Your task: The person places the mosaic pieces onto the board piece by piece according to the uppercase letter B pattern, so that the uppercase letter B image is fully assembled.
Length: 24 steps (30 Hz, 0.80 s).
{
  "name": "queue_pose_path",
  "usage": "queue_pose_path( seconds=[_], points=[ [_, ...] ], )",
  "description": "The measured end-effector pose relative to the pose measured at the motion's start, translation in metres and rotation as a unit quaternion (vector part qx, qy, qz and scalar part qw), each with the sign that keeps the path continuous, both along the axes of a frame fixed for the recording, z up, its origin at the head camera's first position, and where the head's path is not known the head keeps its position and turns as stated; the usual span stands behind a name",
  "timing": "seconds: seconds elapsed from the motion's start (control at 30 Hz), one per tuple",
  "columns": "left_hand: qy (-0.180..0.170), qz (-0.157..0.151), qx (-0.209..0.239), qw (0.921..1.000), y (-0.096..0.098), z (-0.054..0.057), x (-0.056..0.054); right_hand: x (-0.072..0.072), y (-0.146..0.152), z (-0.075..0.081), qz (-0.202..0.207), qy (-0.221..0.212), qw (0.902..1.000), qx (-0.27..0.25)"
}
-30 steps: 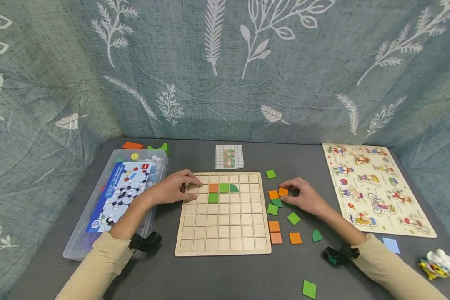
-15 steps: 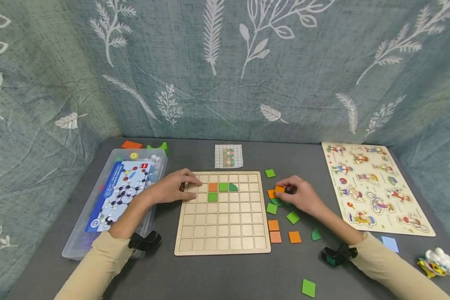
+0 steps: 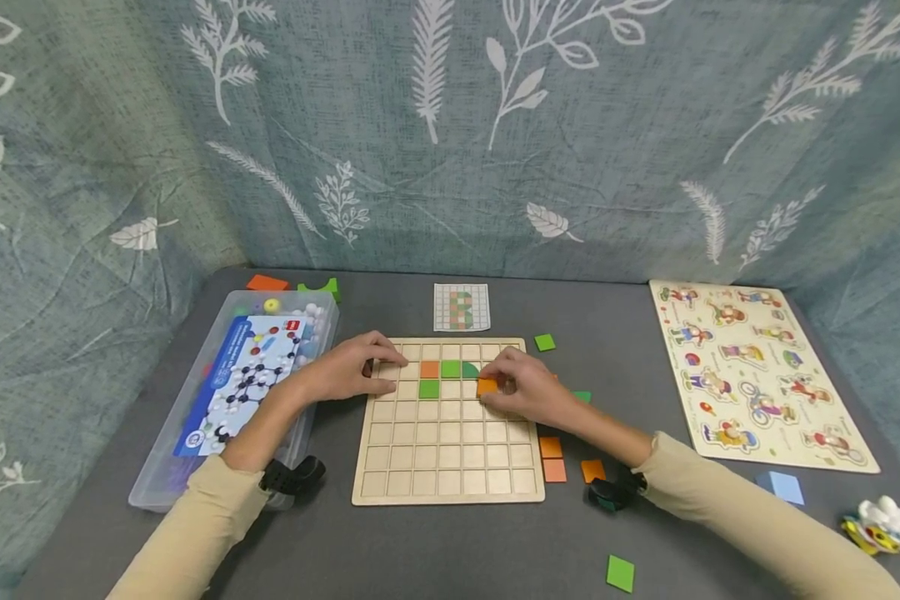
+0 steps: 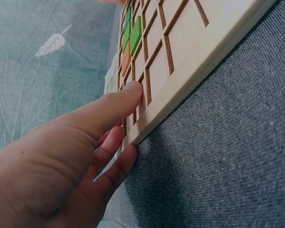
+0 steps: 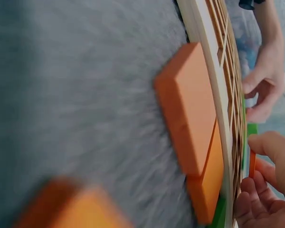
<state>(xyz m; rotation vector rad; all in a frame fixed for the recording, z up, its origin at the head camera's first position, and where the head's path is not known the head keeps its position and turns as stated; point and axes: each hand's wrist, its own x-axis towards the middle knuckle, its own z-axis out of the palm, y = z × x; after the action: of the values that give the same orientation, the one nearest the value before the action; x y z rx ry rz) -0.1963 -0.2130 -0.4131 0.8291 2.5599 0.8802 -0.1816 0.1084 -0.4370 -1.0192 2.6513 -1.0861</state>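
My right hand (image 3: 531, 388) pinches an orange square tile (image 3: 487, 387) between thumb and fingers, over the wooden grid board (image 3: 536, 496). The tile is close under a dark green quarter-circle tile (image 3: 469, 370). Along the same upper row sit a salmon square (image 3: 430, 369) and a green square tile (image 3: 451, 368); another green square (image 3: 429, 389) lies below the salmon one. My left hand (image 3: 345, 367) rests at the board's left edge, its thumb (image 4: 128, 92) lying on the grid and other fingertips beside the rim.
Loose orange (image 3: 551, 447), salmon (image 3: 555, 472) and green (image 3: 620, 573) tiles lie right of the board. A small pattern card (image 3: 461, 307) lies behind it. A plastic box (image 3: 150, 475) stands left; a picture puzzle board (image 3: 765, 375), blue block (image 3: 785, 487) and toy figure (image 3: 881, 527) are right.
My right hand has picked up the orange tile from the loose pieces and carried it left over the board. My left hand stays at the board's left edge.
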Motion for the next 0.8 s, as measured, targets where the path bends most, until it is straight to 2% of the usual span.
queue_pose_path(
  seconds=[0.27,0.8],
  points=[
    [-0.009,0.003,-0.002,0.9999,0.001,0.002,-0.002,-0.005,-0.016,0.001,0.016,0.025,0.9995,0.013],
    [-0.014,0.007,-0.008,0.9998,0.001,0.001,0.0,-0.005,-0.02,0.0,0.039,0.056,0.9972,0.028]
  ],
)
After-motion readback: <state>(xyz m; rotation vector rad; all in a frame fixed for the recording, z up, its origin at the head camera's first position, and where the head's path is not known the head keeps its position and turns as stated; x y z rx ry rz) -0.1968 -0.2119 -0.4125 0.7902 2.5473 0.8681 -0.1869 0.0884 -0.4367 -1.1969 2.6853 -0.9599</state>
